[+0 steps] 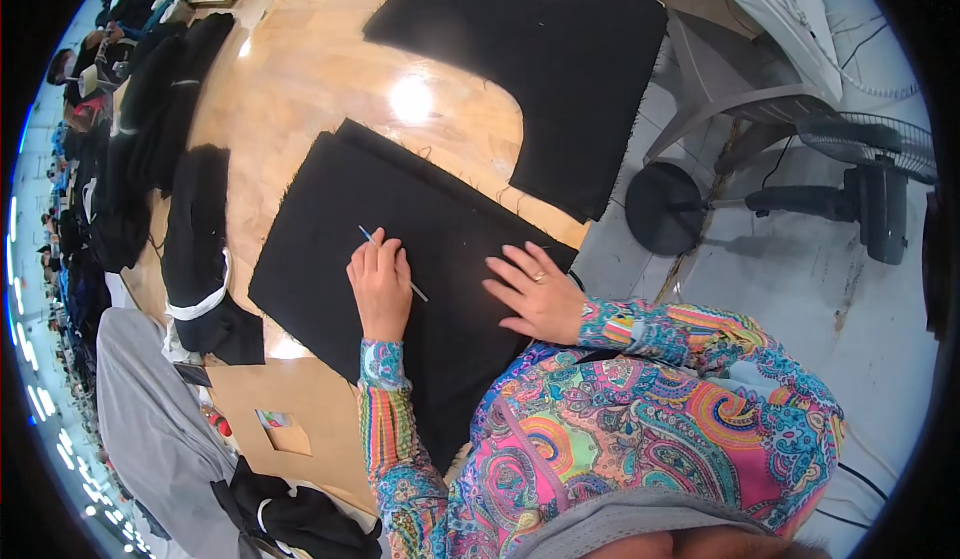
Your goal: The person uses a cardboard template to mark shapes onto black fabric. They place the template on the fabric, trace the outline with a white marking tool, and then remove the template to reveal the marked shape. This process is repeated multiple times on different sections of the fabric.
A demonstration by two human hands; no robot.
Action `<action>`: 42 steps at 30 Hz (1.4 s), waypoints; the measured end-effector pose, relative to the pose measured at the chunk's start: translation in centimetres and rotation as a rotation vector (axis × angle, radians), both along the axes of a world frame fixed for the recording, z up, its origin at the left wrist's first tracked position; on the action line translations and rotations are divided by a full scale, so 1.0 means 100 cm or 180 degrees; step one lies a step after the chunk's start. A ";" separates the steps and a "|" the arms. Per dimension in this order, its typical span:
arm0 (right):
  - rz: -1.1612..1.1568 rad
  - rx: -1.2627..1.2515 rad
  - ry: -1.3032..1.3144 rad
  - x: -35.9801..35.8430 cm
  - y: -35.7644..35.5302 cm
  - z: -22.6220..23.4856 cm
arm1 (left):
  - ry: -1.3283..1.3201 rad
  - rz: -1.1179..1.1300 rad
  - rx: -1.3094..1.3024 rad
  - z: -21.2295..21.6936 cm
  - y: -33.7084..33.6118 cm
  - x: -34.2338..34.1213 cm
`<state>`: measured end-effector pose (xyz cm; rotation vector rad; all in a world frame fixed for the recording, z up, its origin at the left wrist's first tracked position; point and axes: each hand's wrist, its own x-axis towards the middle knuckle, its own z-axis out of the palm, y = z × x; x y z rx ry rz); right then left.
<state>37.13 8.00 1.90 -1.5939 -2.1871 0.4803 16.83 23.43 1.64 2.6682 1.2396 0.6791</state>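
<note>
Cloth (455, 224) of black colour lies on the pale, shiny wooden table (290, 69), directly before the person and under both hands. It is a broad piece with mostly straight sides, and its surface looks matte, smooth and almost flat. Along the upper side a second layer shows, a little shifted from the first, so at least two layers lie together. The edges are raw, with small loose threads standing out. The lower part narrows and reaches down between the two forearms.

The left hand (378, 284) is placed over the cloth, with its fingers bent around a thin pen-like stick (419, 294). This stick is blue at its upper end and pale at its lower end, and it lies slantwise across the hand.

The right hand (545, 299) grasps nothing; it rests with spread fingers near the right edge of the cloth, and it wears a ring (540, 277).

Farther up on the table is another black piece (580, 79), with a deep rounded cut-out and fringed borders. At the left lies a dark bundle (195, 229), tied with a white strip (200, 304).
</note>
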 end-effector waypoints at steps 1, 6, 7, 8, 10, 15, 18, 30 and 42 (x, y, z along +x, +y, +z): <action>-0.0107 0.0238 0.0073 0.004 -0.004 0.001 | -0.0091 -0.0065 -0.0057 0.005 -0.008 0.003; 0.0113 0.0452 0.0278 0.014 -0.021 0.000 | 0.0180 -0.0346 -0.0307 0.007 -0.037 0.019; 0.0115 0.0444 0.0314 0.016 -0.024 0.001 | 0.0158 -0.0328 -0.0329 0.005 -0.037 0.020; 0.0117 0.0435 0.0351 0.017 -0.027 0.003 | 0.0135 -0.0311 -0.0352 0.004 -0.037 0.020; 0.0499 0.0629 0.0238 0.012 -0.025 0.005 | 0.0113 -0.0306 -0.0343 0.002 -0.037 0.020; 0.0312 0.0452 0.0210 0.016 -0.032 0.009 | 0.0140 -0.0312 -0.0253 -0.001 -0.039 0.023; 0.0217 0.0368 0.0187 0.020 -0.029 0.015 | 0.0133 -0.0245 -0.0222 -0.001 -0.041 0.022; 0.0255 0.0590 0.0299 0.000 -0.001 0.052 | -0.1387 0.3977 0.0104 0.015 -0.082 -0.294; 0.0116 -0.0713 -0.0834 0.000 -0.007 0.032 | 0.0337 0.4175 -0.0124 0.015 -0.089 -0.445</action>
